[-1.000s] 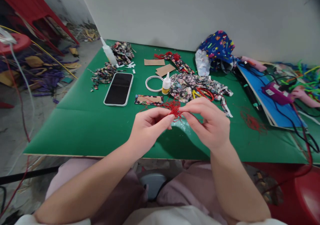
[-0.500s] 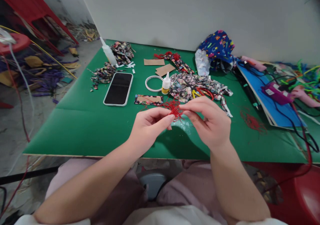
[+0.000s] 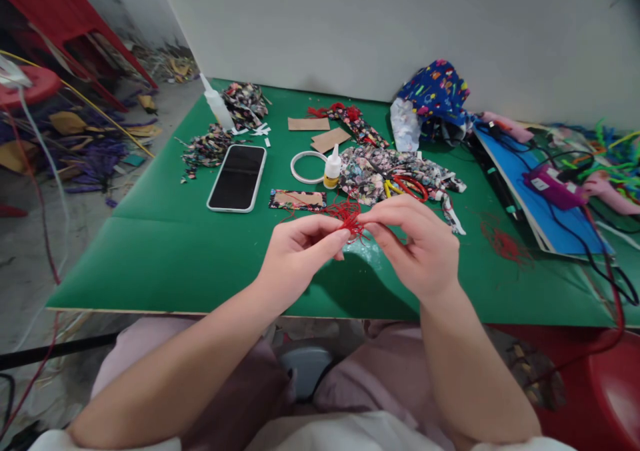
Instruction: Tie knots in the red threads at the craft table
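Note:
Near the front middle of the green table, my left hand (image 3: 300, 254) pinches a tangled bunch of red thread (image 3: 353, 219) between thumb and forefinger. From the right, my right hand (image 3: 417, 247) has its thumb and forefinger closed on strands at the edge of the same bunch. Just behind the hands lies a floral strip with a brown card on it (image 3: 299, 200). A small glue bottle (image 3: 332, 169) stands behind the thread, with a white ring (image 3: 299, 167) on its left. Red-and-yellow-handled scissors (image 3: 410, 185) rest on floral fabric (image 3: 361, 179).
A phone (image 3: 237, 177) lies on the left of the table (image 3: 165, 257). Behind it are a white bottle (image 3: 218, 109) and floral scraps (image 3: 206, 149). Blue folders (image 3: 537, 191) with cables and a purple device (image 3: 555, 185) occupy the right; red thread scraps (image 3: 505, 241) lie nearby.
My right hand has shifted very slightly left, its fingertips nearer the red bunch. My left hand stays in place with its pinch unchanged.

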`<action>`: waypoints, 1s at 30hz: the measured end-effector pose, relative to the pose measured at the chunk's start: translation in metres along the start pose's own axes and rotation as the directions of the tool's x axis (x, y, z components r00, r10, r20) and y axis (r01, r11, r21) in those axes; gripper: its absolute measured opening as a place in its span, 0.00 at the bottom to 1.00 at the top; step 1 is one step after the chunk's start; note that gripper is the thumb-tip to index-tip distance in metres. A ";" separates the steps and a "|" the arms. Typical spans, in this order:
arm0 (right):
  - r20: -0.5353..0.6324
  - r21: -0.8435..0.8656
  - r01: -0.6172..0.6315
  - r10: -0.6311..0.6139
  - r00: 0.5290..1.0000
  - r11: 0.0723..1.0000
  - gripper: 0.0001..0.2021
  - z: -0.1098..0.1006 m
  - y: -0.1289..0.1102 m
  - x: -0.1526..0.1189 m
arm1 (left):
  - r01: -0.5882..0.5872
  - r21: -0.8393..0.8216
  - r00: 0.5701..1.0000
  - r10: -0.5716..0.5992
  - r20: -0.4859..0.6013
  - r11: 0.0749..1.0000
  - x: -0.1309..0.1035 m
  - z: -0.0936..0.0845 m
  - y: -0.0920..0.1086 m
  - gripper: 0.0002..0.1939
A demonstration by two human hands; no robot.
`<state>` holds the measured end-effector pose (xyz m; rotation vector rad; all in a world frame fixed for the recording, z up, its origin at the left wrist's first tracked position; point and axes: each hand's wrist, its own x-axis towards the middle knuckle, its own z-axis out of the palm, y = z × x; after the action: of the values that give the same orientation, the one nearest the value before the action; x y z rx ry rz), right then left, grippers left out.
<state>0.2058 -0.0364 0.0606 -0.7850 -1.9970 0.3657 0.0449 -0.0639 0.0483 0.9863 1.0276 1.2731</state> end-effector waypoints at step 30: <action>-0.030 0.043 -0.114 0.115 0.993 0.993 0.05 0.005 -0.003 -0.002 | -0.061 0.129 0.992 0.075 -0.102 0.990 -0.002 0.001 -0.002 0.04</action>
<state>0.2013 -0.0396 0.0588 -0.8765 -1.9134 0.4566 0.0461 -0.0658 0.0463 1.0669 1.1770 1.3416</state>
